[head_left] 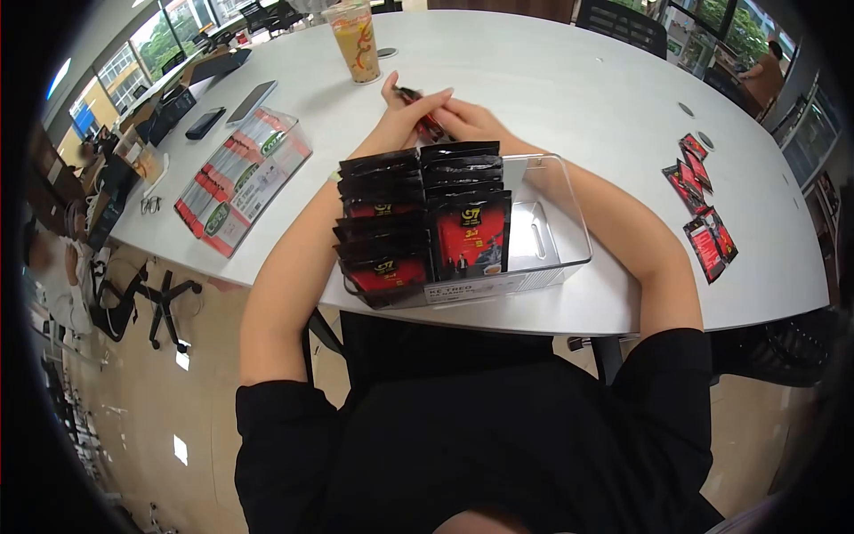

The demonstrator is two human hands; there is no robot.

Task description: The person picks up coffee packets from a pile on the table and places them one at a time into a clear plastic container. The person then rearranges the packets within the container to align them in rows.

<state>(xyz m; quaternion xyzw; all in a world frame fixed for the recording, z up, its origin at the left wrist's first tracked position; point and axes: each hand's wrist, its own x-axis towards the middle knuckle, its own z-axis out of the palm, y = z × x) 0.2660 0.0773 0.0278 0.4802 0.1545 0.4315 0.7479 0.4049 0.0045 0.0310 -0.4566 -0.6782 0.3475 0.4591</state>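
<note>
Beyond the clear plastic bin, my left hand and my right hand meet around a red-and-black coffee sachet. The fingers of both are closed on it, and part of the sachet is hidden by them. Two rows of upright G7 3in1 coffee sachets fill the left and middle of the bin, between my forearms. At the bin's right end, its bare bottom shows. Several loose coffee sachets lie in a line on the table at the right.
To the left stands a clear tray packed with red-and-white sticks. Two phones lie behind it. A plastic cup with a yellow drink is just beyond my hands on the white table. Other people are in the background.
</note>
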